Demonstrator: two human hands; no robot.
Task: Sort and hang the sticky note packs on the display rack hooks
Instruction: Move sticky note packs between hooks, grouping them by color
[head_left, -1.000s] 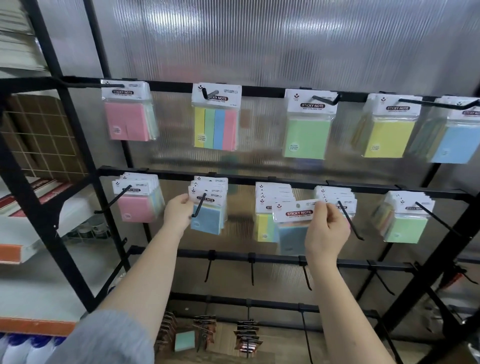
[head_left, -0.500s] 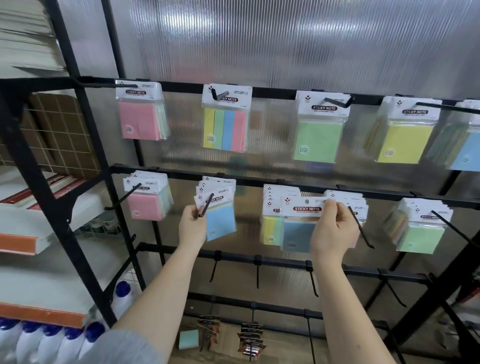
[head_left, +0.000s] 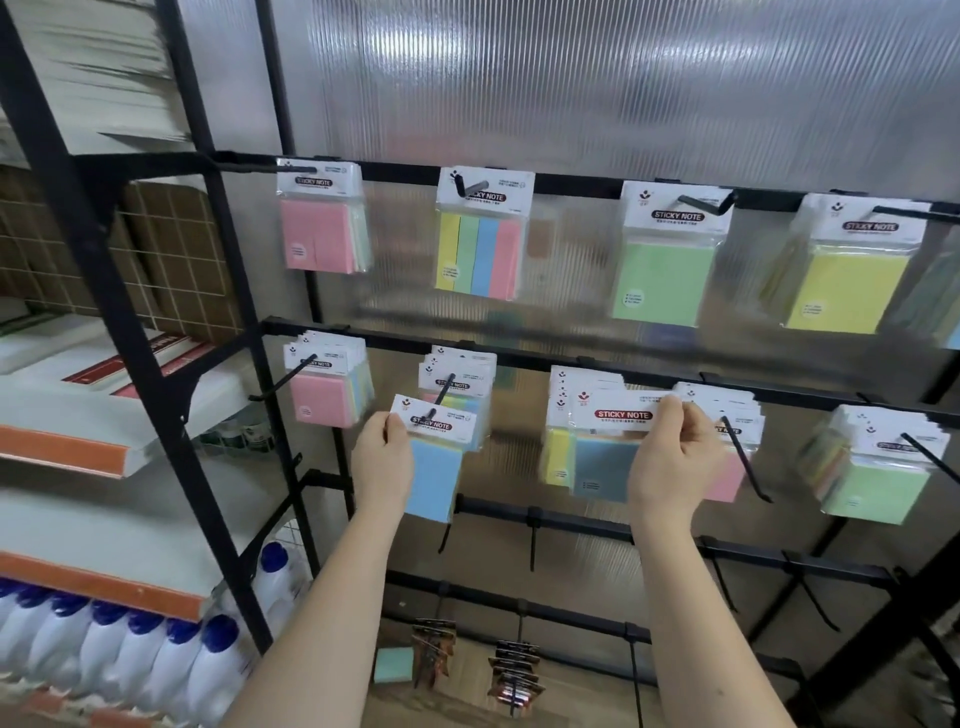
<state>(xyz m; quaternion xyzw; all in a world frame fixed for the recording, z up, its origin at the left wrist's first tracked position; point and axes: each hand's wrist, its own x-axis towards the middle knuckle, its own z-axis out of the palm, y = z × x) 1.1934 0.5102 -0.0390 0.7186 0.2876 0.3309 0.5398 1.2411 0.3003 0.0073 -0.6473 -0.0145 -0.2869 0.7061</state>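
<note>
A black display rack (head_left: 519, 358) carries sticky note packs on two rows of hooks. My left hand (head_left: 382, 457) pinches the header card of a blue pack (head_left: 434, 475), which sits at the tip of the second hook (head_left: 441, 392) in the middle row. My right hand (head_left: 672, 462) pinches the header of another blue pack (head_left: 605, 465) in front of the yellow stack (head_left: 558, 452), left of the pink stack's hook (head_left: 743, 457). Pink (head_left: 322, 400) and green (head_left: 878, 478) stacks hang at the row's ends.
The top row holds pink (head_left: 319, 234), striped (head_left: 480, 249), green (head_left: 665, 270) and yellow (head_left: 847, 280) packs. Bare hooks (head_left: 532, 535) line the lower bars. A loose teal pad (head_left: 393, 665) lies below. Left shelves hold boxes and blue-capped white bottles (head_left: 124, 660).
My left hand has drawn the blue pack forward along its hook to the tip. My right hand stays at the other blue pack's header. The view has shifted left.
</note>
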